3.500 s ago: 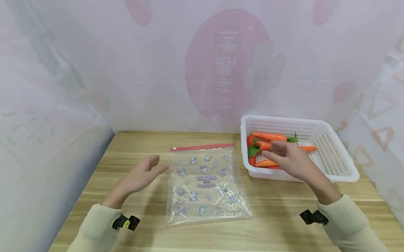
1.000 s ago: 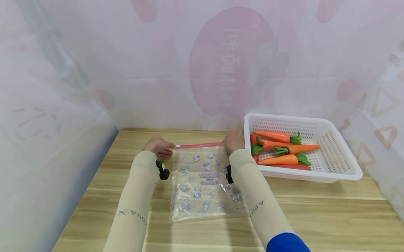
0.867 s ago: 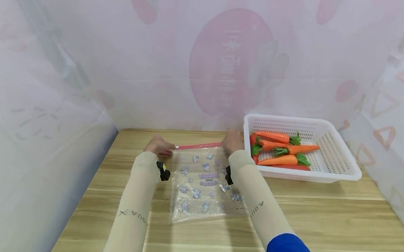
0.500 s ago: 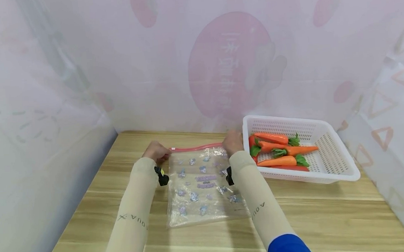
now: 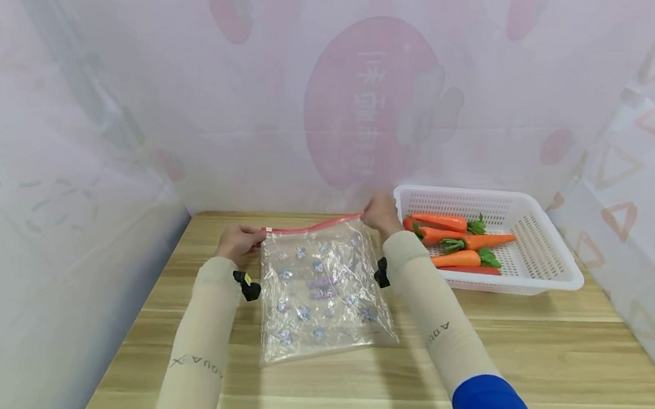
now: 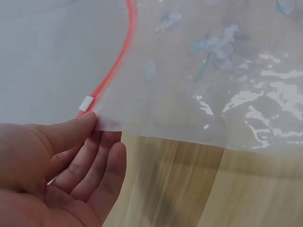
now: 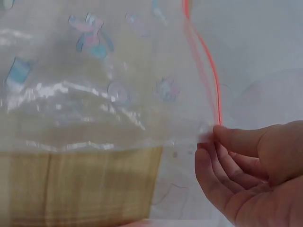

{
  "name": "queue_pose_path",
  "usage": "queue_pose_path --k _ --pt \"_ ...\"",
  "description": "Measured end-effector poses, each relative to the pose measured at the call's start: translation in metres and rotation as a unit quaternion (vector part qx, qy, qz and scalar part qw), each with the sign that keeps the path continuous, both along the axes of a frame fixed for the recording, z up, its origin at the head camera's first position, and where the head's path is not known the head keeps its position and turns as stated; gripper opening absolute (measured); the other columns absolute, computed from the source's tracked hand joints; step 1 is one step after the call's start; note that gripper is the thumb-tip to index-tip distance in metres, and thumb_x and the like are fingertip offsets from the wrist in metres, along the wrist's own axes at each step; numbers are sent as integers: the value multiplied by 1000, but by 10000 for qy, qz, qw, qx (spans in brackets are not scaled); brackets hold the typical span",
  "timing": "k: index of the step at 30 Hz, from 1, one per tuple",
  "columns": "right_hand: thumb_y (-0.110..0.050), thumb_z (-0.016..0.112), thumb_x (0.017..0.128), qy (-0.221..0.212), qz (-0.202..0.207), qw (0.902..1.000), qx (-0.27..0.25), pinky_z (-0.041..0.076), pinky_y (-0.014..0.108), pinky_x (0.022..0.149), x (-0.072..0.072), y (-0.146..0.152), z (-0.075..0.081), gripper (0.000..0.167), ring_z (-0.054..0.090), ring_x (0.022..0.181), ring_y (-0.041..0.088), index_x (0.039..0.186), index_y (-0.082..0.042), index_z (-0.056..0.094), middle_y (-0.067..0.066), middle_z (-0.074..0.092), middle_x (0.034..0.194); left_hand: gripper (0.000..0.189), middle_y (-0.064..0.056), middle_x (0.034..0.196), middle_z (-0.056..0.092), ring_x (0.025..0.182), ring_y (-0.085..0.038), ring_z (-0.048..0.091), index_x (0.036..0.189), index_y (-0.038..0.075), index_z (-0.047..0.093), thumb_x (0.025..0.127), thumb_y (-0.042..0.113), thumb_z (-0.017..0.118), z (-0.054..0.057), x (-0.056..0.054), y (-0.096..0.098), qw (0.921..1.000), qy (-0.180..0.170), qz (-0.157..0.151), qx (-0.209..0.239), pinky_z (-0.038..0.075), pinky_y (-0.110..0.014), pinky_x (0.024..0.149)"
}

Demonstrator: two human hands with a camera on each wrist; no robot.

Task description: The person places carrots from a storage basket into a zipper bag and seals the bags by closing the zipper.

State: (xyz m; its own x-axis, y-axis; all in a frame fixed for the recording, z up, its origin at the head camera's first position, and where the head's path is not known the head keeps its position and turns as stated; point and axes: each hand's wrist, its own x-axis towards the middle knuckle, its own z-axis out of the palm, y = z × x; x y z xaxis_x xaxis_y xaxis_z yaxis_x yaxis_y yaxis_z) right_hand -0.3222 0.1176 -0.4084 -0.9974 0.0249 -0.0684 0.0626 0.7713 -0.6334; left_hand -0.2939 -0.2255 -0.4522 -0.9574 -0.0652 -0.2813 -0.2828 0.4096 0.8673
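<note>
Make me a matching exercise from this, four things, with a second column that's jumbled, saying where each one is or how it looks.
1. zip slider
2. right hand
3. carrots
4. bag

A. lying in the basket
B. see-through, with printed figures
C. pinching a top corner
D. small and white, near the left hand

Pairs: 1-D, 2-C, 3-A, 4-B

Looks like a curtained-off booth: wood-grain tabletop point(image 5: 539, 354) up against a pink-printed back sheet point(image 5: 243, 122), more printed side sheets point(image 5: 49, 259) closing off left and right.
</note>
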Motion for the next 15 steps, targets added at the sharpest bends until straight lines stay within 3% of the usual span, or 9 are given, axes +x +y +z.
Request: queue_pose_path --k 2,4,7,11,15 --pt "-3 70 91 25 0 9998 -181 59 42 89 6 0 10 10 68 98 34 96 2 77 17 75 100 38 -11 107 75 84 -10 70 133 -11 64 103 12 68 3 1 -6 9997 100 43 222 62 -38 98" --pt "-4 72 93 -48 90 9984 -557 62 44 88 7 2 16 18 72 103 37 110 3 78 22 76 112 39 -11 110 74 85 -9 71 136 -12 63 104 11 67 7 2 -11 9990 217 57 398 61 -40 102" --pt "-4 73 95 -136 246 9941 -1048 63 34 78 7 6 23 19 75 88 27 112 5 77 24 78 111 40 -7 109 73 88 -7 71 138 -12 61 105 11 65 13 4 -19 9974 366 4 627 59 -40 105" --pt "-6 73 97 -205 482 9881 -1448 57 21 66 7 13 33 18 69 72 11 111 5 77 24 79 107 41 -4 108 75 91 -6 73 137 -12 61 105 13 66 23 6 -24 9950 575 -102 811 60 -35 103" --pt "-9 71 101 -279 715 9837 -1626 63 27 78 8 23 43 21 73 82 15 116 5 75 25 78 113 42 -1 107 75 93 -4 74 138 -11 61 105 15 67 37 7 -25 9922 744 -160 984 61 -30 100"
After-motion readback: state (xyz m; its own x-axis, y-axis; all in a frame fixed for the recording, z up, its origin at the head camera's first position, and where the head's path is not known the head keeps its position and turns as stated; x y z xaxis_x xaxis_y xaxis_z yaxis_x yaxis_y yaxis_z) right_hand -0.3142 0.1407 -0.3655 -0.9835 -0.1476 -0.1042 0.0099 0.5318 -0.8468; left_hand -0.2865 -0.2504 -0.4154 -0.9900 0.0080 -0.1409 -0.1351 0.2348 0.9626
